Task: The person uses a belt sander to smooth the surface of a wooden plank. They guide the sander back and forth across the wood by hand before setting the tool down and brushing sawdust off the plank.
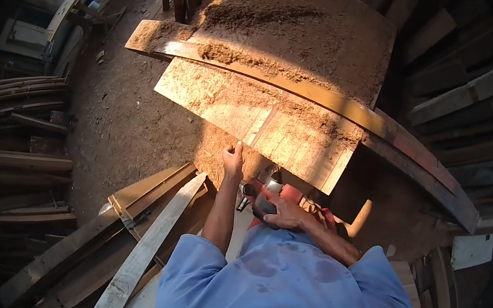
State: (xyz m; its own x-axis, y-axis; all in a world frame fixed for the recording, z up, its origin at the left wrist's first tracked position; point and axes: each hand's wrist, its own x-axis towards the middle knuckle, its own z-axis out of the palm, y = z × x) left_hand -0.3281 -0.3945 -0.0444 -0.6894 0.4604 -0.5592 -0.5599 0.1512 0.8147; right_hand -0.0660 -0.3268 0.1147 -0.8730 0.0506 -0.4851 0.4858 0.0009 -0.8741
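My right hand (286, 212) is wrapped over the dark handle of a red-and-black power tool (292, 194), held against the front of my body. Its exact kind is hard to make out, and its underside is hidden. Ahead of it lies a flat wooden panel (227, 110) covered in shavings, with a pale strip across its middle. My left hand (233, 161) is raised at the panel's near edge, fingers curled and thumb up. Whether those fingers grip the edge or something small cannot be seen.
A long curved beam (302, 88) crosses the panel, with another shavings-covered board (333, 36) beyond it. A pale plank (148, 246) and stacked timber (86, 251) lie at near left. More boards (24, 161) are piled far left, and others (466, 97) lean at right.
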